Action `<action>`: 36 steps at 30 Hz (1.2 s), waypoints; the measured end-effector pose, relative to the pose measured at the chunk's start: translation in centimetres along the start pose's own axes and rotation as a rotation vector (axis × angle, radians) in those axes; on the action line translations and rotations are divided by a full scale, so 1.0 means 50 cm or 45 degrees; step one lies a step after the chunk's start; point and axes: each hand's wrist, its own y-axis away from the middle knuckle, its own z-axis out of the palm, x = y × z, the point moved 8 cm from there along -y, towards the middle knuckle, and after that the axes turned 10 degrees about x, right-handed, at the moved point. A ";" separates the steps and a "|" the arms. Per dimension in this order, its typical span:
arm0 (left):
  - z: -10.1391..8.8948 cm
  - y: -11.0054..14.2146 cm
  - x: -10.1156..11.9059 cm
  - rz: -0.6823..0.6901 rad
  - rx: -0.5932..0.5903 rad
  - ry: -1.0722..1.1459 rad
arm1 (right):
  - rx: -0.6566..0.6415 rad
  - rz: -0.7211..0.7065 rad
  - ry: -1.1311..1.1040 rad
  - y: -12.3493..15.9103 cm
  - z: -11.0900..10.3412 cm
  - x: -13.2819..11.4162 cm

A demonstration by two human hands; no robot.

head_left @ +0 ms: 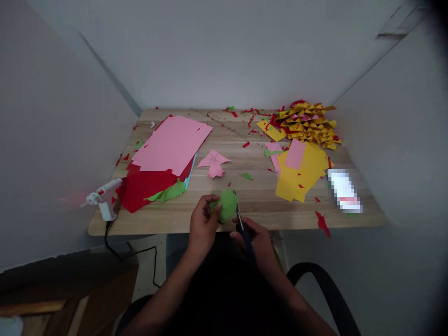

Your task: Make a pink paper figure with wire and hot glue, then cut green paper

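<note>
My left hand (205, 223) pinches a rounded piece of green paper (228, 205) by its left side, above the front edge of the table. In my right hand (259, 242) is a pair of scissors (246, 235) with dark handles. Their blades point up and lie along the paper's right edge; whether they are parted is hard to make out. Just beyond my hands, a pink paper star shape (213, 158) and a small crumpled pink paper piece (216, 171) rest on the wooden table (241, 175).
Pink sheets (171, 144) and red paper (149, 186) lie at left, beside a white glue gun (105, 198) with its cord hanging down. Yellow sheets (303, 172), a heap of folded yellow paper pieces (310, 123) and a blurred-out phone (345, 190) are at right. Red and green scraps are scattered about.
</note>
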 end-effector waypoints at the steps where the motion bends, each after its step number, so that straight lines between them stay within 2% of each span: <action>1: -0.005 -0.002 0.003 0.015 0.018 0.003 | 0.009 0.012 0.025 0.002 -0.003 0.003; 3: -0.011 -0.006 0.009 0.043 0.031 0.001 | -0.024 0.050 0.042 0.009 -0.005 0.009; 5: -0.015 -0.012 0.013 0.072 0.030 -0.025 | -0.134 0.081 0.019 0.019 0.001 0.011; 8: -0.017 -0.018 0.013 0.053 0.026 -0.009 | -0.264 -0.015 -0.058 0.031 0.008 -0.006; 12: -0.008 -0.017 0.012 -0.014 -0.032 0.081 | -0.331 -0.088 -0.099 0.035 0.020 -0.023; 18: -0.018 -0.020 0.016 -0.009 -0.049 0.096 | -0.176 0.258 -0.062 0.025 0.014 0.011; 24: -0.039 -0.036 0.025 0.005 -0.041 0.042 | -0.279 0.287 -0.395 0.039 0.011 0.011; 28: -0.029 -0.039 0.020 -0.071 -0.138 0.027 | -0.394 0.114 -0.528 0.048 0.022 -0.010; 32: -0.028 -0.036 0.018 -0.077 -0.177 -0.027 | -0.375 -0.055 -0.217 0.046 0.028 -0.024; 36: -0.036 -0.029 0.022 0.005 -0.175 -0.167 | -0.302 -0.060 -0.065 0.034 0.032 -0.015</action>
